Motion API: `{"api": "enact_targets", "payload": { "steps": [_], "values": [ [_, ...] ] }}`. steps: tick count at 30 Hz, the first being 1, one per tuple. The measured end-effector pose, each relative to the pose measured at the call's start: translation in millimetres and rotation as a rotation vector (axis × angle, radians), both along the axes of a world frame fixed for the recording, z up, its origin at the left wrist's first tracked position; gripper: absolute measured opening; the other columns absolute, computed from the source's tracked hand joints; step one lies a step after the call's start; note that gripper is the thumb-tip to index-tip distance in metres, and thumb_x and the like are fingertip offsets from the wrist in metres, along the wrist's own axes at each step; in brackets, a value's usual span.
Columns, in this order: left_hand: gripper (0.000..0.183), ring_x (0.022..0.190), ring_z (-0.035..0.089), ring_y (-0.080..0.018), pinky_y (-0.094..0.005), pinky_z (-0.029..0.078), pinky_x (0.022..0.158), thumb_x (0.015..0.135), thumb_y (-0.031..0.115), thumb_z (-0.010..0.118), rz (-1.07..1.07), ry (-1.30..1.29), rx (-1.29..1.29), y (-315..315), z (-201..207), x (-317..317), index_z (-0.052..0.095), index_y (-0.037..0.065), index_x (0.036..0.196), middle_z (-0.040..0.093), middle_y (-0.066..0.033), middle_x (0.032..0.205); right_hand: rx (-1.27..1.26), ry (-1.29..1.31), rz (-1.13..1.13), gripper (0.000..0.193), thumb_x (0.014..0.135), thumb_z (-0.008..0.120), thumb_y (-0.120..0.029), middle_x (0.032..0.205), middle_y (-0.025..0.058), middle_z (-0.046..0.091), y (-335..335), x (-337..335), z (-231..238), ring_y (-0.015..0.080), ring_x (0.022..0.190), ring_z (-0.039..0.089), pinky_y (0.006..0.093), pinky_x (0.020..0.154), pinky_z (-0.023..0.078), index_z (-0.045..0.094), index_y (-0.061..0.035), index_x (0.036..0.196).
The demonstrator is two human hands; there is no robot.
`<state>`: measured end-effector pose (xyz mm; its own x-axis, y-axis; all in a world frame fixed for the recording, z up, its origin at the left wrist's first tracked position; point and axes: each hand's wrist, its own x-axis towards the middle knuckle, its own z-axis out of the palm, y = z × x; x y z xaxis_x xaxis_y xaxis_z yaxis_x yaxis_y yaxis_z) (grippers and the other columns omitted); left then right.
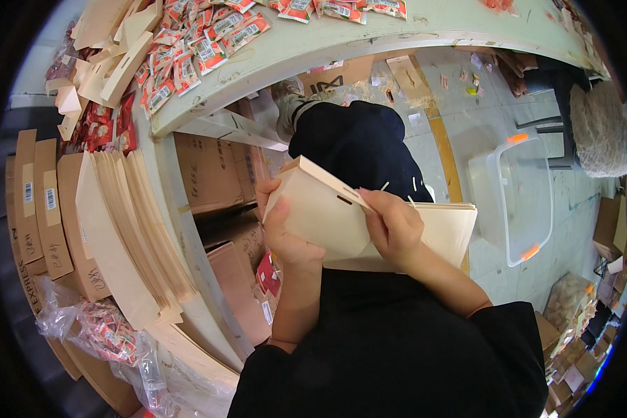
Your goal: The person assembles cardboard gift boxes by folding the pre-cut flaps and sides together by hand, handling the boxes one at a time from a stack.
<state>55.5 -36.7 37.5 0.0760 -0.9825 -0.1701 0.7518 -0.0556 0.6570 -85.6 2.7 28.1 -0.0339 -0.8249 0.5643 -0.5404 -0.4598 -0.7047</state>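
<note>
A cream cardboard box blank [317, 219], partly folded and with a small dark slot near its top edge, is held over my lap. My left hand [289, 233] grips its left end, thumb on the face and fingers around the edge. At the folded upper edge, right of the slot, my right hand [397, 226] pinches the card between thumb and fingers. Beneath my right hand, more flat cream blanks [446, 233] lie across my lap. White cord ends show just above them; what they belong to is hidden.
On the white table [369, 31] lie many small red-and-white packets [209, 49] and several folded cream boxes [129, 59]. A stack of flat blanks [118, 237] stands at left, near a plastic bag of packets [108, 334]. A clear plastic bin [491, 209] sits on the floor at right.
</note>
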Motion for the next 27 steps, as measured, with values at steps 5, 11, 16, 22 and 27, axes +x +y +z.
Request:
{"api": "enact_targets", "payload": {
  "steps": [5,11,16,22,27],
  "values": [
    [0.026,0.078,0.056,-0.0261,-0.0376,0.048,0.072,0.076,0.027,0.048,0.058,0.028,0.052,-1.2,11.4,3.4,0.047,0.009,0.095,0.055,-0.0123,0.089,0.164,-0.529,0.186,0.025,0.077,0.056,-0.005,0.098,0.0162,0.057,5.5,10.0,9.0,0.0236,0.088,0.056,0.033,0.078,0.045,0.052,0.0038,0.1],
    [0.023,0.08,0.055,-0.0219,-0.0339,0.046,0.074,0.076,0.022,0.049,0.04,0.015,0.028,2.1,22.2,-3.5,0.045,0.006,0.093,0.053,-0.0107,0.088,0.592,-1.343,0.241,0.012,0.086,0.049,-0.013,0.105,0.012,0.053,6.6,19.5,29.9,0.0134,0.093,0.05,0.0279,0.083,0.04,0.049,-0.0024,0.092],
    [0.037,0.092,0.047,-0.0177,-0.0292,0.04,0.081,0.074,0.005,0.055,-0.275,-0.165,-0.154,-7.4,15.7,14.1,0.039,0.007,0.106,0.045,-0.0078,0.099,0.617,-1.101,-0.031,0.011,0.086,0.051,-0.014,0.079,0.0023,0.056,-3.4,2.5,22.5,0.0068,0.07,0.049,0.0221,0.067,0.042,0.053,-0.0035,0.087],
    [0.026,0.104,0.043,-0.0188,-0.0313,0.032,0.09,0.09,0.018,0.04,-0.615,-0.704,-0.275,-4.4,30.5,25.4,0.041,0.0,0.108,0.046,-0.0142,0.111,0.665,-0.816,-0.017,0.03,0.091,0.037,-0.02,0.072,0.0051,0.057,-8.2,-16.9,15.5,0.0088,0.066,0.049,0.0228,0.061,0.041,0.054,-0.0018,0.073],
    [0.019,0.091,0.049,-0.0161,-0.0287,0.038,0.081,0.089,0.013,0.041,-0.511,-0.744,-0.39,13.7,16.4,22.2,0.043,-0.001,0.101,0.049,-0.014,0.104,0.543,-0.866,-0.065,0.033,0.091,0.037,-0.021,0.069,0.0094,0.059,-2.6,-11.4,13.3,0.0127,0.062,0.054,0.0241,0.059,0.043,0.053,-0.0005,0.071]
  ]
}}
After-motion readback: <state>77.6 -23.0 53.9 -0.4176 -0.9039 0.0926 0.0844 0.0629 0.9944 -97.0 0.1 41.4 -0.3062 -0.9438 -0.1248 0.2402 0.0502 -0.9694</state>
